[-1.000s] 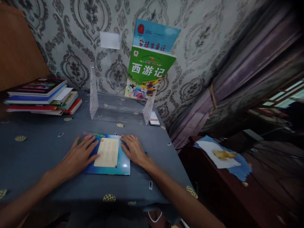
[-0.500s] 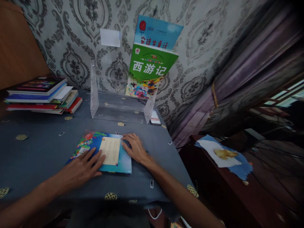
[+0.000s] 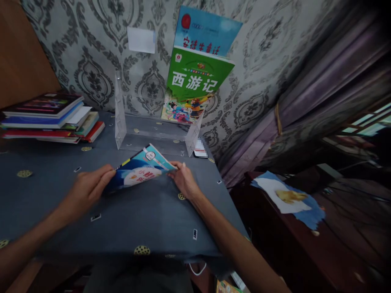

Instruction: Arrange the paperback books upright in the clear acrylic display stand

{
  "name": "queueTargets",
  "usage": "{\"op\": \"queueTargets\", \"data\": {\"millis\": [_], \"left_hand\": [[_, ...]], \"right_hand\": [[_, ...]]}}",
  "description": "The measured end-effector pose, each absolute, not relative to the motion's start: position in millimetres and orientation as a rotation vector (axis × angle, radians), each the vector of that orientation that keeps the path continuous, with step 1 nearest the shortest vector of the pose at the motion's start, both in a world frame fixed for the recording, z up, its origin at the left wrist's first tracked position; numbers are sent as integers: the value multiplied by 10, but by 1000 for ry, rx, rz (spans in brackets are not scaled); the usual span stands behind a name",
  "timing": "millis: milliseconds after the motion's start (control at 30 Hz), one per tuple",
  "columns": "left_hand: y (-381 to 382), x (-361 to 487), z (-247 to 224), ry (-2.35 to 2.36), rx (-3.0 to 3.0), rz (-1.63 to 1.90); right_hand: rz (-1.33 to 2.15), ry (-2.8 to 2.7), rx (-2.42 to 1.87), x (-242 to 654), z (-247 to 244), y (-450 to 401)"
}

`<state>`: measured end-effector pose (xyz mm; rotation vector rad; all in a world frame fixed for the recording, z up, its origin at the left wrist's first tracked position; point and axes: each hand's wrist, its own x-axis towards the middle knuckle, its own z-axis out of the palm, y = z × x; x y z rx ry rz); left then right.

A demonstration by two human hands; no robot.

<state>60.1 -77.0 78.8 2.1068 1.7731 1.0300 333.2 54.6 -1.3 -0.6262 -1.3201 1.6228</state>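
Note:
A thin blue picture book [image 3: 142,171] is tilted up off the cloth, its cover with a white title patch facing me. My left hand [image 3: 93,185] pinches its left end between thumb and fingers. At the opposite corner my right hand [image 3: 184,178] grips the book's edge with the fingertips. Behind it stands a clear acrylic book rack [image 3: 120,118]. Upright in the rack's right part are a green book [image 3: 195,83] with white characters and, behind that, a taller light blue book [image 3: 207,30].
A pile of books [image 3: 45,118] lies at the back left of the table, which has a grey patterned cloth [image 3: 128,228]. Beside the rack's right foot is a phone-like object [image 3: 200,148]. A dark red cabinet [image 3: 290,240] with papers and cloth [image 3: 284,195] stands right, below a curtain [image 3: 275,118].
The book lay flat with its back cover up under both hands. Now it is lifted and turned, front cover showing, with both hands holding its ends.

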Motion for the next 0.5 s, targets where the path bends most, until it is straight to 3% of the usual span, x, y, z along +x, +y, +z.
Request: {"op": "queueTargets", "data": {"millis": [167,367,500], "left_hand": [[-659,713,1016,1770,1886,1205],[-430,914,883,1454,991,1536],[-288,1028,742,1350,577,1481]], "right_hand": [[1751,-1244,-525,3322,40,496],[1847,-1436,-582,3252,-30,442],[1883,-1530,-636,3370,58,474]]}}
